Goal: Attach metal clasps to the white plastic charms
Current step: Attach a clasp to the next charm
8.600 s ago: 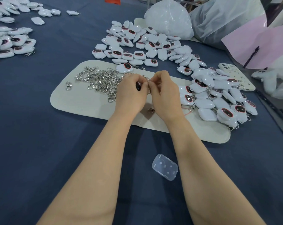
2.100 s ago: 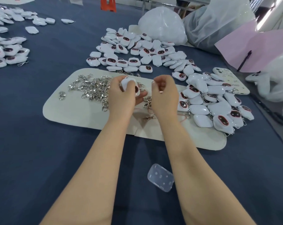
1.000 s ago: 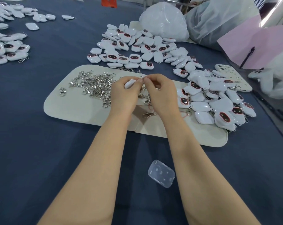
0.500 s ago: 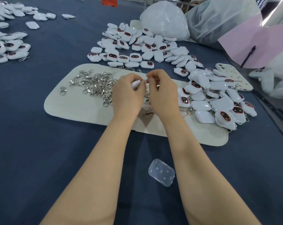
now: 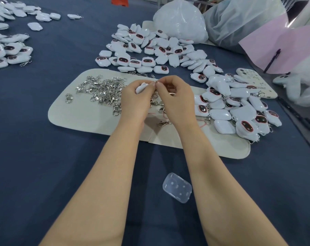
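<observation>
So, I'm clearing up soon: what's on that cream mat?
On the mat: a heap of clasps at left, a pile of charms at right, one loose clasp between the wrists. The left hand, gripping a charm, and right hand, pinching a clasp, hide its middle.

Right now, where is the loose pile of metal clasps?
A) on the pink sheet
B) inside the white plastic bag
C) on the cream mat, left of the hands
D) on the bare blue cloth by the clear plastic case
C: the pile of metal clasps lies on the cream mat, just left of the left hand, which grips a white charm while the right hand pinches a clasp against it.
</observation>
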Action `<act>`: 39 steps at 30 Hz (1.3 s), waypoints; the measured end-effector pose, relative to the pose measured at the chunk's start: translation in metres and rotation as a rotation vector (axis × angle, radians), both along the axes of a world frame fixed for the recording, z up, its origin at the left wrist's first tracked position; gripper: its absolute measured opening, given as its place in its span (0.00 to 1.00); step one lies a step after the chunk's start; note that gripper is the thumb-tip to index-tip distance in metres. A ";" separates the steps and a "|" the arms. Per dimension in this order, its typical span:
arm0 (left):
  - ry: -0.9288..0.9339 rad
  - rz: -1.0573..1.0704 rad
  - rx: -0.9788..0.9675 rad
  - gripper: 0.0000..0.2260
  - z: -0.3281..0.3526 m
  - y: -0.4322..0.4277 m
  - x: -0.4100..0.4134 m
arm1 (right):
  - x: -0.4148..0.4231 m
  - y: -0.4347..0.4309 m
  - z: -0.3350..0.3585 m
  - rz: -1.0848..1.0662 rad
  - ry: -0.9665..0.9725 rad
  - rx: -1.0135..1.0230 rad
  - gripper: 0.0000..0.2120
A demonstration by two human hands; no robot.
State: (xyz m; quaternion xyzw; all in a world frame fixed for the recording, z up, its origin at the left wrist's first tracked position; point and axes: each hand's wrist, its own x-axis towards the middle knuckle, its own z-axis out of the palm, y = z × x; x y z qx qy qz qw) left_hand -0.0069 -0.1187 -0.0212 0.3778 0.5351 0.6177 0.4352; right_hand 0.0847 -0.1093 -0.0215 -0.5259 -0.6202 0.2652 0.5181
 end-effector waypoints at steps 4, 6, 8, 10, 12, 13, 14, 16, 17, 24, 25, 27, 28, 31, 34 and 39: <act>0.219 0.000 0.046 0.04 -0.003 0.000 0.000 | 0.000 0.001 -0.003 -0.040 -0.110 0.048 0.04; 0.364 0.020 0.071 0.04 -0.004 0.000 0.002 | 0.001 0.001 -0.003 -0.066 -0.154 0.079 0.05; 0.451 0.039 0.091 0.04 -0.004 0.000 0.002 | 0.001 0.001 -0.004 -0.081 -0.158 0.085 0.05; 0.499 0.061 0.109 0.03 -0.004 -0.001 0.003 | 0.000 0.000 -0.004 -0.090 -0.145 0.078 0.05; 0.542 0.086 0.123 0.03 -0.004 -0.001 0.002 | 0.000 0.000 -0.005 -0.095 -0.136 0.082 0.05; 0.557 0.095 0.129 0.03 -0.004 -0.002 0.003 | 0.000 0.000 -0.005 -0.095 -0.142 0.091 0.05; 0.566 0.100 0.133 0.03 -0.004 -0.002 0.003 | 0.000 -0.001 -0.005 -0.093 -0.154 0.103 0.04; 0.580 0.112 0.140 0.04 -0.004 -0.003 0.002 | 0.000 -0.001 -0.005 -0.084 -0.183 0.120 0.03; 0.590 0.117 0.146 0.04 -0.004 -0.002 0.002 | 0.000 -0.001 -0.006 -0.078 -0.198 0.124 0.03; 0.647 0.132 0.153 0.05 -0.005 -0.003 0.001 | 0.000 -0.001 -0.007 -0.084 -0.211 0.127 0.05; 0.658 0.134 0.157 0.05 -0.005 -0.003 0.001 | 0.000 -0.001 -0.007 -0.083 -0.219 0.128 0.05; 0.679 0.137 0.163 0.05 -0.005 -0.003 0.001 | 0.001 0.000 -0.008 -0.086 -0.230 0.128 0.04; 0.688 0.137 0.165 0.06 -0.005 -0.003 0.002 | 0.001 0.000 -0.008 -0.088 -0.232 0.128 0.04; 0.696 0.137 0.175 0.06 -0.006 -0.002 0.002 | 0.001 0.000 -0.008 -0.091 -0.219 0.123 0.03; 0.732 0.135 0.175 0.06 -0.007 -0.001 0.002 | 0.001 0.000 -0.008 -0.086 -0.219 0.121 0.04; 0.748 0.136 0.194 0.05 -0.008 -0.001 0.001 | 0.001 0.000 -0.008 -0.086 -0.232 0.134 0.04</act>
